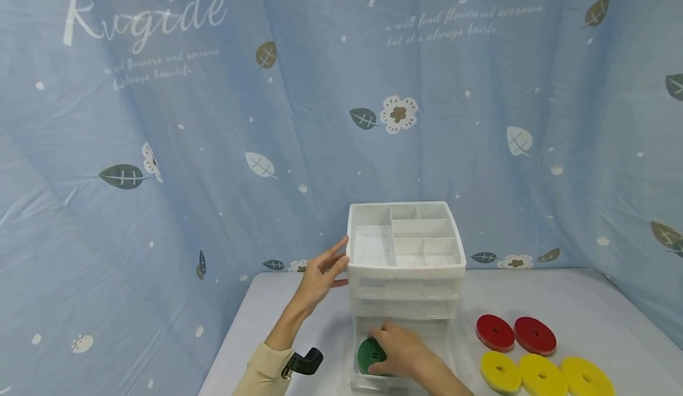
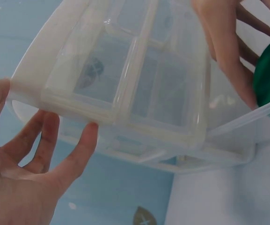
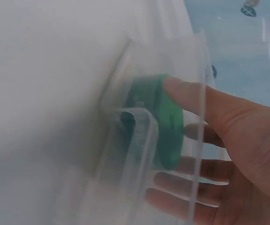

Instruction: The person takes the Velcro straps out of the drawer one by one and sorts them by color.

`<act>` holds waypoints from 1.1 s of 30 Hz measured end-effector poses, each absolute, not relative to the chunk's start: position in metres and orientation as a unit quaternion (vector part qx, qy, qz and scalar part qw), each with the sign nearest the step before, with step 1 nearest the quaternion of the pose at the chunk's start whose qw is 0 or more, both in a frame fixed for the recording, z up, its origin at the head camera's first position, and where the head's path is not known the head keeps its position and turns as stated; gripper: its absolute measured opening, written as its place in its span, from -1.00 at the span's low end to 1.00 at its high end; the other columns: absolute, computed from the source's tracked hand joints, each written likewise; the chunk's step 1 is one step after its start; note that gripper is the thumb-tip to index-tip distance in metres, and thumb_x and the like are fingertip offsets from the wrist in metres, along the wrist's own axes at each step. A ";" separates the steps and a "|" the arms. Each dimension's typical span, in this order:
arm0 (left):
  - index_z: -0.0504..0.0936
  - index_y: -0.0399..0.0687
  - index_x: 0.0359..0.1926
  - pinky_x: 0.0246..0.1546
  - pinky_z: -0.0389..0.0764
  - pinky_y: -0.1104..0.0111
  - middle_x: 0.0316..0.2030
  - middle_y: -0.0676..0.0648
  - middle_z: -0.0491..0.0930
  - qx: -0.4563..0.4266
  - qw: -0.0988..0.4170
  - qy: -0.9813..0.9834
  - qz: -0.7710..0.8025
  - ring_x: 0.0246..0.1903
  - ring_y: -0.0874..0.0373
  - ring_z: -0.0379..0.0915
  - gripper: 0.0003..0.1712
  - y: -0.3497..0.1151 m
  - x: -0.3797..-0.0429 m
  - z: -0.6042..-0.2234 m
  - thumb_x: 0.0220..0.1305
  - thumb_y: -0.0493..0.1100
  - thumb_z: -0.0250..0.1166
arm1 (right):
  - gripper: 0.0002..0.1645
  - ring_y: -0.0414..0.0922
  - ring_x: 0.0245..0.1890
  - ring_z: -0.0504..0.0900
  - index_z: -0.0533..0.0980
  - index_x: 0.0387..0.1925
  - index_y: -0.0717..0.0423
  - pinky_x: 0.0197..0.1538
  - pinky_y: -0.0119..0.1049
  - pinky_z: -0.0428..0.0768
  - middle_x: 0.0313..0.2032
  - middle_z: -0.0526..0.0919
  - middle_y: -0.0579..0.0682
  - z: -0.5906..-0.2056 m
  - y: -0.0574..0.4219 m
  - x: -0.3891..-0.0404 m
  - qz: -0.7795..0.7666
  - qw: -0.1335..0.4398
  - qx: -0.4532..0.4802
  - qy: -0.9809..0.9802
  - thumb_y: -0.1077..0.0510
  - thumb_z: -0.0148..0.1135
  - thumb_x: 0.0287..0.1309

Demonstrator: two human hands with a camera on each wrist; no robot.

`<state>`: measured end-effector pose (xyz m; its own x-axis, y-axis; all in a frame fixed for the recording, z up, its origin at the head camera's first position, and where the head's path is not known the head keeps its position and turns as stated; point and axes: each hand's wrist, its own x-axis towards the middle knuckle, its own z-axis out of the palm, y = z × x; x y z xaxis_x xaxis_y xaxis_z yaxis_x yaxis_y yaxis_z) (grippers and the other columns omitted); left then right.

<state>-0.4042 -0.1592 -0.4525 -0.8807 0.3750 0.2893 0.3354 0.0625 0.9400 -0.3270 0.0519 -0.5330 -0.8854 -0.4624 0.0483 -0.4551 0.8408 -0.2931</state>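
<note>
A white and clear plastic drawer unit stands on the table with its bottom drawer pulled out. My left hand rests spread fingers against the unit's left side, and in the left wrist view the fingertips touch its edge. Inside the drawer, my right hand grips a thick green disc with a small hole in its middle. The right wrist view shows the disc tilted on edge behind the clear drawer wall, thumb at its top and fingers behind it.
Right of the drawer unit, two red discs and three yellow discs lie on the white table. The unit's top tray has several compartments. A blue patterned curtain hangs behind and at both sides.
</note>
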 end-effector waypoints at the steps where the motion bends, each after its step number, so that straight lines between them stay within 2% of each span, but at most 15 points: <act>1: 0.28 0.45 0.42 0.10 0.62 -0.09 0.37 -0.15 0.35 0.244 0.016 0.728 0.640 0.31 -0.18 0.35 -0.44 -0.159 -0.404 -0.453 0.49 -0.08 0.11 | -0.25 -0.26 -0.34 0.52 0.59 0.06 -0.05 -0.31 -0.30 0.59 -0.21 0.61 -0.10 -0.534 0.051 -0.326 -0.146 0.007 -0.241 0.959 -0.28 0.53 -0.16; 9: 0.25 0.26 0.47 0.15 0.57 -0.14 0.38 -0.22 0.34 0.242 0.031 0.732 0.637 0.32 -0.22 0.32 -0.41 -0.157 -0.389 -0.433 0.50 -0.14 0.09 | -0.25 -0.22 -0.28 0.55 0.59 0.08 -0.06 -0.27 -0.29 0.64 -0.17 0.61 -0.09 -0.537 0.041 -0.326 -0.139 -0.006 -0.248 0.959 -0.22 0.58 -0.20; 14: 0.25 0.25 0.47 0.15 0.56 -0.15 0.37 -0.22 0.35 0.246 0.032 0.731 0.636 0.32 -0.21 0.32 -0.41 -0.157 -0.386 -0.430 0.50 -0.14 0.10 | -0.34 -0.25 -0.32 0.51 0.63 0.02 -0.08 -0.31 -0.33 0.61 -0.21 0.60 -0.13 -0.538 0.038 -0.328 -0.153 0.001 -0.250 0.956 -0.13 0.61 -0.20; 19: 0.25 0.23 0.47 0.15 0.56 -0.16 0.37 -0.23 0.35 0.246 0.031 0.730 0.637 0.31 -0.22 0.33 -0.41 -0.157 -0.385 -0.429 0.50 -0.14 0.09 | -0.35 -0.26 -0.32 0.50 0.64 0.02 -0.09 -0.31 -0.35 0.60 -0.23 0.60 -0.13 -0.538 0.037 -0.327 -0.157 -0.002 -0.250 0.955 -0.11 0.62 -0.20; 24: 0.26 0.24 0.47 0.15 0.55 -0.16 0.37 -0.23 0.34 0.245 0.034 0.728 0.640 0.32 -0.22 0.32 -0.41 -0.158 -0.387 -0.430 0.49 -0.14 0.10 | -0.35 -0.27 -0.33 0.50 0.64 0.02 -0.09 -0.32 -0.36 0.61 -0.24 0.60 -0.13 -0.539 0.037 -0.326 -0.155 -0.006 -0.248 0.956 -0.11 0.62 -0.21; 33: 0.27 0.40 0.44 0.11 0.61 -0.11 0.38 -0.17 0.34 0.237 0.020 0.728 0.643 0.33 -0.17 0.33 -0.43 -0.159 -0.403 -0.453 0.49 -0.11 0.10 | -0.35 -0.28 -0.34 0.50 0.65 0.01 -0.09 -0.34 -0.37 0.61 -0.24 0.61 -0.13 -0.542 0.038 -0.326 -0.157 -0.015 -0.250 0.955 -0.12 0.62 -0.22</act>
